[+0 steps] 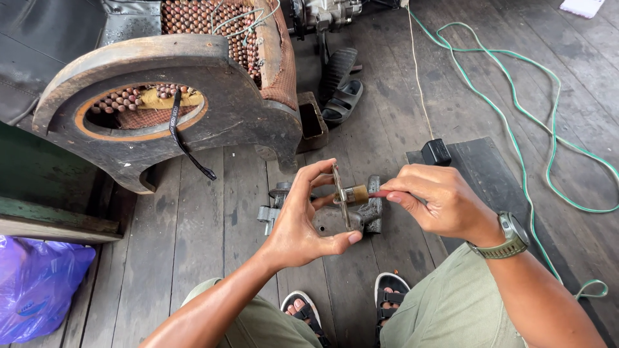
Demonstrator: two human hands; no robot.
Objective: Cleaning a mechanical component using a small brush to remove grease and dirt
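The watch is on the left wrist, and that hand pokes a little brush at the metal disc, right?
Not quite. The head view shows the watch on the right wrist. That right hand does poke a little brush at the metal disc, which the left hand holds by its edges.
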